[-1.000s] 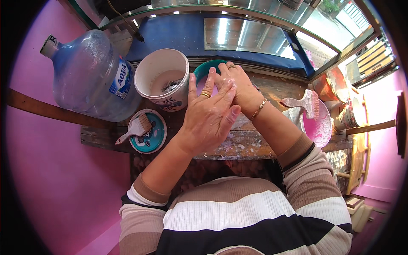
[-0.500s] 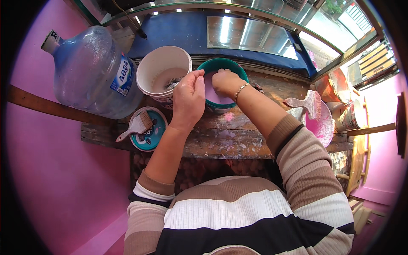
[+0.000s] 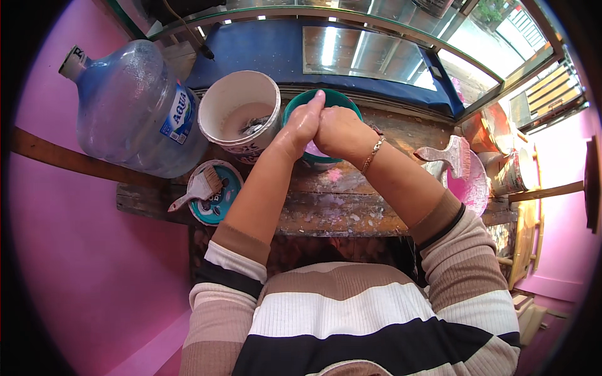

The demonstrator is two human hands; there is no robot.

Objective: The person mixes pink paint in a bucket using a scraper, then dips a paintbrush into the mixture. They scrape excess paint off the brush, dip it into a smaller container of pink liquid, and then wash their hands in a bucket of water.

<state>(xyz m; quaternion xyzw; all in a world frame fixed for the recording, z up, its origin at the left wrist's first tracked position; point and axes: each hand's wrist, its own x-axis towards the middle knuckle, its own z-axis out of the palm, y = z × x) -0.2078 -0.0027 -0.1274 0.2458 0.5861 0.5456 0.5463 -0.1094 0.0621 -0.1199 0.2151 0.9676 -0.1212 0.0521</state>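
Over the green bucket [image 3: 351,105], my left hand [image 3: 305,122] and my right hand [image 3: 343,133] press against each other. The left looks wet, with its visible digit stretched out; its other fingers are hidden. The right is curled closed, a bracelet at its wrist, and what lies inside its fingers is hidden. Pinkish liquid [image 3: 313,149] shows in the bucket below. Just left stands a white bucket [image 3: 210,103] with cloudy liquid and a dark, shiny object [image 3: 254,125] I cannot make out.
A large clear water jug [image 3: 128,113] leans at left. A paintbrush [image 3: 202,186] lies on a teal lid [image 3: 219,210]. At right another paintbrush [image 3: 453,158] rests across a pink-stained bucket [image 3: 480,188], near more paint pails [image 3: 511,172]. Behind the worn wooden bench [image 3: 301,210] is a glass case [image 3: 376,56].
My right hand has risen from inside the green bucket. My left hand has moved right, away from the white bucket, and the two hands now touch.
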